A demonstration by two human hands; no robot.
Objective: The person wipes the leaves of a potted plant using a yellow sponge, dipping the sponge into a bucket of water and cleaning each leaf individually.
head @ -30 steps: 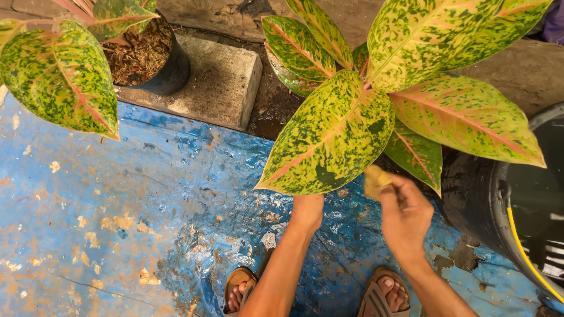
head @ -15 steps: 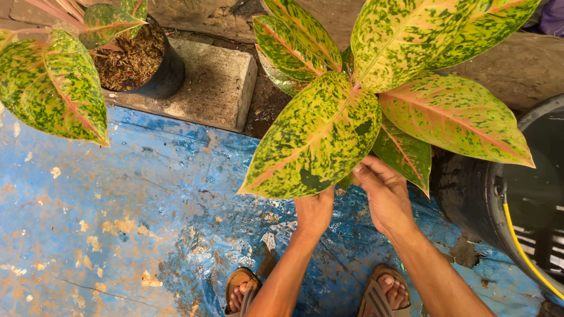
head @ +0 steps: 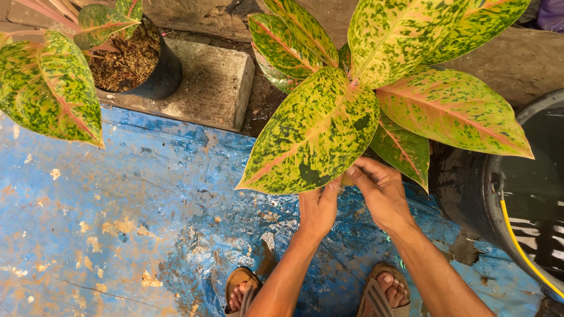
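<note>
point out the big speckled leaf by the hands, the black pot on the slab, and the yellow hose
big speckled leaf (head: pixel 311 135), head view, middle of the blade
black pot (head: pixel 155 73), head view, its side wall
yellow hose (head: pixel 520 249), head view, its curve inside the dark tub

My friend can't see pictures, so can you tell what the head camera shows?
Two bare hands, left hand and right hand, touch under a big yellow-green speckled leaf of a pink-veined plant. Below lies a worn blue floor and sandalled feet; another potted plant stands on a concrete block.
</note>
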